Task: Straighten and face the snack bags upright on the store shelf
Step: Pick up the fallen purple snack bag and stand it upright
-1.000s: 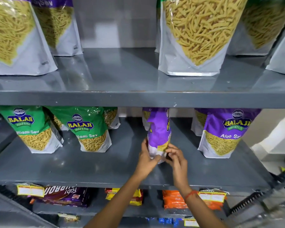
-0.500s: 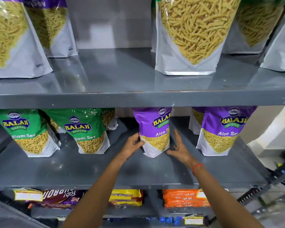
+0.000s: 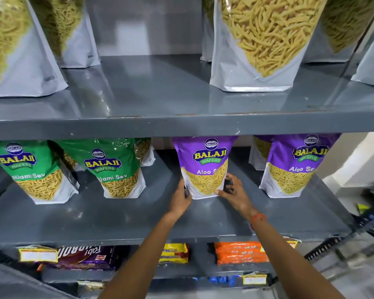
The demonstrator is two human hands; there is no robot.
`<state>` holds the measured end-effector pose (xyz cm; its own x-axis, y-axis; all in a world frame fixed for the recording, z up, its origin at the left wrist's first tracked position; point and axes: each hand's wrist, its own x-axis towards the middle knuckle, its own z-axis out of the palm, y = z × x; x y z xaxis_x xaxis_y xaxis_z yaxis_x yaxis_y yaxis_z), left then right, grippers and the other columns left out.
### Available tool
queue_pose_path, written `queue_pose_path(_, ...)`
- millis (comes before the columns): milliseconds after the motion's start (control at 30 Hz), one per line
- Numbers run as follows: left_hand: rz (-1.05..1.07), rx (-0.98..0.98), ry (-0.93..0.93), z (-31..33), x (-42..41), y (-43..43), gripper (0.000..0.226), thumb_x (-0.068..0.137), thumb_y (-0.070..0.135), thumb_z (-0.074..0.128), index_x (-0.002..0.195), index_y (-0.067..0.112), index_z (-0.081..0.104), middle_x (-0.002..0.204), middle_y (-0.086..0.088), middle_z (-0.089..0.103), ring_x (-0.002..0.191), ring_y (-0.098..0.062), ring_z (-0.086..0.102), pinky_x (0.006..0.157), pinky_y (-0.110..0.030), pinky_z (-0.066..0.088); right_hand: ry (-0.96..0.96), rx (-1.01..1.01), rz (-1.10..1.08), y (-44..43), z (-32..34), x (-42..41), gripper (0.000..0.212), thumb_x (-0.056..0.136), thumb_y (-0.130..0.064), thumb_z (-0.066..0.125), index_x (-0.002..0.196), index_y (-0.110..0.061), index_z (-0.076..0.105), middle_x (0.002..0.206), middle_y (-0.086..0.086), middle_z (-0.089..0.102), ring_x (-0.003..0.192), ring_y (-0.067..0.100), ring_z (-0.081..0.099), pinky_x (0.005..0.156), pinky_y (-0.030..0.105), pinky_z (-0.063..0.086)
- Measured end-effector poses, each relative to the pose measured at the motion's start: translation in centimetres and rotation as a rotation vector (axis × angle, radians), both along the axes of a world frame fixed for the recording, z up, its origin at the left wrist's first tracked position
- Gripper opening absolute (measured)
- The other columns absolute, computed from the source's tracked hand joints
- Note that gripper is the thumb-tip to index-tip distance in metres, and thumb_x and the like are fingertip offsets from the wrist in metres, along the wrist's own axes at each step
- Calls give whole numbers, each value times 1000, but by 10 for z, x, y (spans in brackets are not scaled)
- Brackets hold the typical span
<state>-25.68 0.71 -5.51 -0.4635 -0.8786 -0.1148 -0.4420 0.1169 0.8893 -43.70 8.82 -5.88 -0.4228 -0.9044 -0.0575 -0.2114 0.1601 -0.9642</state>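
So the purple snack bag [image 3: 204, 167] in the middle of the frame, edge-on a second ago, is now turned label-out and stood upright on the middle shelf [image 3: 125, 214]. It's clasped at its lower corners by the left hand [image 3: 180, 198] and right hand [image 3: 232, 190], fingers curled on it. Facing looks nearly done for this one. The "Aloo Sev" label is partly creased, bag tops are cut off by the upper shelf, and the right edge is blurred.

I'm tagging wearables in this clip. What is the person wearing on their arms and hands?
Both forearms are bare, with no sleeves in view and no gloves. The right hand has a thin red-orange thread band at its wrist. The left hand and its wrist carry nothing.
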Motion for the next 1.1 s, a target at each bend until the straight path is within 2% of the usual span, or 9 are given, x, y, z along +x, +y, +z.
queue_pose_path(167, 196, -319, -4, 10, 9, 24, 80, 87, 10, 53, 149, 5, 3, 160, -11, 2, 148, -26, 11, 121, -35, 15, 29, -158, -308, 5, 5, 18, 52, 82, 7, 59, 130, -4, 43, 131, 19, 49, 114, 32, 53, 100, 49, 46)
queue_pose_path(267, 247, -661, 60, 18, 5, 50, 75, 86, 16, 49, 148, 5, 9, 158, -7, 4, 148, -15, 5, 121, -28, 6, 297, -376, -555, 10, 19, 34, 39, 83, -4, 49, 122, -6, 50, 117, 13, 53, 112, 34, 52, 100, 49, 43)
queue_pose_path(433, 52, -885, 80, 27, -42, 82, 59, 87, 2, 42, 143, -2, 25, 154, -16, 26, 145, -19, 19, 120, -34, 20, 609, -564, -612, 20, 46, 21, 32, 88, -11, 44, 119, -5, 49, 123, 21, 47, 119, 33, 44, 106, 43, 36)
queue_pose_path(567, -161, -698, 80, 20, -100, 91, 53, 94, 7, 40, 144, 0, 25, 154, -15, 28, 143, -25, 27, 118, -31, 18, 742, -543, -695, 45, 47, -21, 36, 94, -19, 47, 129, -9, 45, 139, 25, 38, 130, 32, 34, 112, 34, 25)
queue_pose_path(700, -170, -343, 6, 8, -159, 85, 83, 85, 30, 64, 146, -1, 16, 157, -18, 18, 146, -28, 19, 115, -22, 10, 502, -275, -765, 76, 29, -79, 81, 86, -41, 62, 145, -3, 21, 152, 29, 20, 143, 37, 18, 118, 39, 14)
queue_pose_path(800, -220, -73, 14, 0, -187, 80, 93, 79, 28, 72, 148, 6, 14, 155, -15, 27, 139, -22, 33, 112, -18, 16, 221, -79, -594, 92, 13, -124, 102, 79, -40, 69, 148, -1, 5, 158, 23, 9, 147, 33, 10, 121, 42, 12)
queue_pose_path(933, -239, 102, 57, -9, -200, 79, 62, 84, 16, 68, 138, 6, 39, 142, -14, 49, 133, -27, 45, 112, -38, 36, -73, -150, -248, 104, 12, -151, 88, 79, -12, 73, 146, -12, 15, 149, 12, 39, 133, 23, 44, 112, 31, 36)
queue_pose_path(1033, -186, 148, 82, -6, -204, 88, 53, 87, 15, 63, 135, 4, 42, 139, -16, 53, 131, -28, 47, 112, -39, 37, -52, -178, -185, 116, 13, -160, 79, 78, -5, 72, 142, -10, 26, 145, 11, 43, 128, 21, 47, 93, 5, 42)
queue_pose_path(1100, -172, 134, 53, -5, -203, 99, 52, 88, 20, 62, 134, 5, 43, 136, -18, 55, 129, -30, 49, 111, -46, 37, -72, -187, -178, 128, 11, -161, 74, 80, -4, 70, 140, -7, 27, 145, 13, 42, 131, 23, 44, 98, 11, 42)
